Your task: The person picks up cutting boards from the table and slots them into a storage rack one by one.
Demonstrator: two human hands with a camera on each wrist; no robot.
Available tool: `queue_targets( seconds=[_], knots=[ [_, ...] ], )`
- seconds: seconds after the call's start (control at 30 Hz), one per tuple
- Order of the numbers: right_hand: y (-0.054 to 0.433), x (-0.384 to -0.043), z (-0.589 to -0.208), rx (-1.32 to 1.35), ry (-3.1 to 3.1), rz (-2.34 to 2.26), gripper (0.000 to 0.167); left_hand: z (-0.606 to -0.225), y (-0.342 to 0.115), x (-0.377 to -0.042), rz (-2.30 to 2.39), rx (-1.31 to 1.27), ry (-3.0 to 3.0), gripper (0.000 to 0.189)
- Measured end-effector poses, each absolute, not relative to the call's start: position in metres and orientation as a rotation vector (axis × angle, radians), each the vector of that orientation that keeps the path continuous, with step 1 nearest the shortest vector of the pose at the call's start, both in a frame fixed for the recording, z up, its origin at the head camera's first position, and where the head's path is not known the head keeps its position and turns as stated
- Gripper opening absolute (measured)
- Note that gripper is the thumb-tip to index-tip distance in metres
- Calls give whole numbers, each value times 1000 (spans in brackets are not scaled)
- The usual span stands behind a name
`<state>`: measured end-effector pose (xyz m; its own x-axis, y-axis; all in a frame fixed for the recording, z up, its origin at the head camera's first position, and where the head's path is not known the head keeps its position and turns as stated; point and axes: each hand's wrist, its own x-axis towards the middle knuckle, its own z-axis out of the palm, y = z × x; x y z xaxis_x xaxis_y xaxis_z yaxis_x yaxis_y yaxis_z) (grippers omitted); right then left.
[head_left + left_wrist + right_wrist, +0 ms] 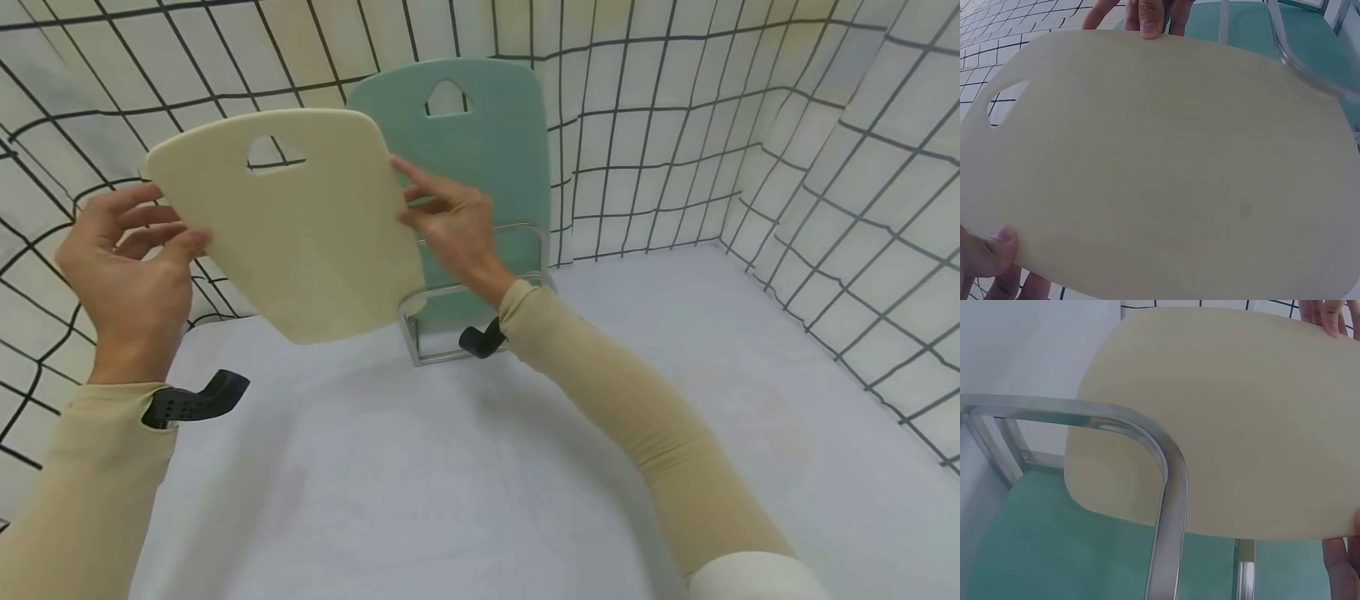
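Note:
A cream cutting board [315, 233] with a handle hole is held tilted above the white surface. My left hand [131, 258] pinches its left edge, thumb on the near face and fingers behind. At the opposite edge, my right hand [457, 225] grips the board between thumb and fingers. The board's lower right corner reaches behind the front bar of a metal rack [1172, 519], as the right wrist view shows. Upright in that rack stands a green cutting board [495, 142], behind the cream one. Part of the rack is hidden by my right hand and wrist.
Black wire grid panels [645, 133] line the back and both sides, with pale cloth behind them. A white covered surface [420, 483] lies under the rack. Black straps with projecting mounts [217, 396] are on both wrists.

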<state>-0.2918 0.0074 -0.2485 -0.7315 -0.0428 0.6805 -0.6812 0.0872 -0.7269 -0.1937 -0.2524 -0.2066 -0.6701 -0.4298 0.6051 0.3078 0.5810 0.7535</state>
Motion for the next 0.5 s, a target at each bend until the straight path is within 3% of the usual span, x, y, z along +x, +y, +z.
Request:
queue_targets(
  seconds=[0.5],
  knots=[
    [14,-292,-245,678,-1911,1682,54,-205,-247,-197,-1174,59,-1992,42]
  ],
)
